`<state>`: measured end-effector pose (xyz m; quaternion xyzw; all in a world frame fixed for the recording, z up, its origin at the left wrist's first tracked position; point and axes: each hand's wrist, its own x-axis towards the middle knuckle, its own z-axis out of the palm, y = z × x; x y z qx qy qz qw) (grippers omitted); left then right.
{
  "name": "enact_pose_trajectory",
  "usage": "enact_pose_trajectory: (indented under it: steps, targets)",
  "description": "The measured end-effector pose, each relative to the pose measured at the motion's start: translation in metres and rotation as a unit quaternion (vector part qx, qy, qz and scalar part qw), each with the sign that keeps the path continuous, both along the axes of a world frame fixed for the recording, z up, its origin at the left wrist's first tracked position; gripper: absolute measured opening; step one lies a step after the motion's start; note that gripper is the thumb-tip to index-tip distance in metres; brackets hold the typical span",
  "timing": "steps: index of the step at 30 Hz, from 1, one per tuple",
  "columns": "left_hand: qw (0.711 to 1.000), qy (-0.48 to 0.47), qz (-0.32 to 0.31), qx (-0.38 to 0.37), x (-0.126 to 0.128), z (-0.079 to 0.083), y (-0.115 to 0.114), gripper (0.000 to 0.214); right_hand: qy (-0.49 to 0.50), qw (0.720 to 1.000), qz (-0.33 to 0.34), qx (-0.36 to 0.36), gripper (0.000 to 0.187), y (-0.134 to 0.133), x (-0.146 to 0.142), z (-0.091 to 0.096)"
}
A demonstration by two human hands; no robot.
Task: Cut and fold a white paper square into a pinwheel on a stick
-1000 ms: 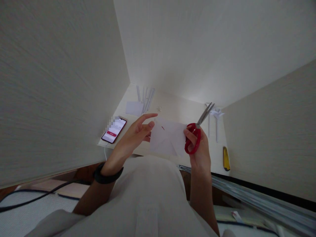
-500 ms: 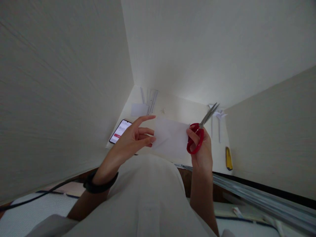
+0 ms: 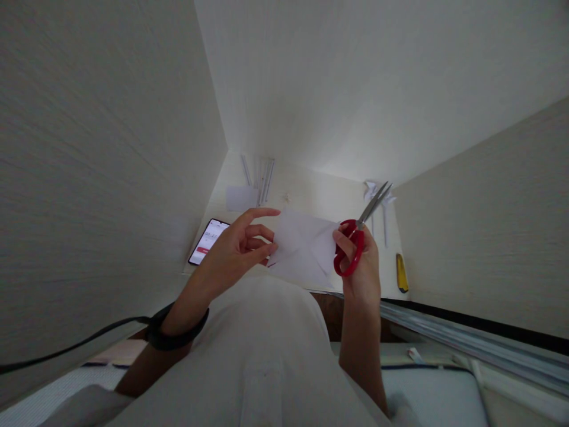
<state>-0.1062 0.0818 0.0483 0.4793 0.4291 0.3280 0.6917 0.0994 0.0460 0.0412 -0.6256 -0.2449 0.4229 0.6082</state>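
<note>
I hold a white sheet of paper (image 3: 302, 246) in the air between both hands, above the near edge of a pale desk (image 3: 311, 193). My left hand (image 3: 237, 252) pinches its left edge, the forefinger stretched out over the top. My right hand (image 3: 362, 261) grips red-handled scissors (image 3: 355, 243) with the blades slightly apart and pointing up and away, and its thumb also pinches the paper's right edge. The paper shows fold creases.
A lit phone (image 3: 208, 242) lies on the desk at the left with a cable. Farther back lie a paper piece (image 3: 240, 198) and thin strips (image 3: 262, 175). White paper shapes (image 3: 377, 201) and a yellow utility knife (image 3: 401, 273) lie at the right. Pale walls enclose the desk.
The paper has tilted and now shows its folds. My left fingers have shifted along its left edge. The view has swung slightly left; the scissors stay in my right hand.
</note>
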Motion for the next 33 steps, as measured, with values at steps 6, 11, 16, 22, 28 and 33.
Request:
enact_pose_trajectory:
  steps: [6,11,16,22,28,33]
  targets:
    - [1.000,-0.006,0.011,-0.003,-0.005,0.003,0.002,0.051,-0.023,1.000,0.016,-0.010,0.026,0.003,-0.003,0.003]
    - [1.000,0.001,0.020,-0.001,-0.004,0.003,0.002,0.050,-0.023,0.999,0.022,-0.017,0.030,0.006,-0.003,0.004]
    - [1.000,0.011,0.021,0.007,-0.003,-0.003,0.003,0.051,-0.014,0.999,0.026,-0.018,0.033,0.007,-0.001,0.002]
    - [0.998,0.006,0.047,-0.040,0.002,-0.011,0.008,0.054,-0.008,0.999,0.041,-0.017,0.030,0.000,-0.003,0.000]
    - [0.993,-0.039,0.090,-0.064,0.010,-0.017,0.014,0.060,0.005,0.998,0.064,-0.007,0.029,-0.002,-0.007,0.001]
    - [0.997,-0.037,0.061,-0.035,0.015,-0.016,0.016,0.050,0.002,0.995,0.099,-0.005,0.030,-0.004,-0.007,0.000]
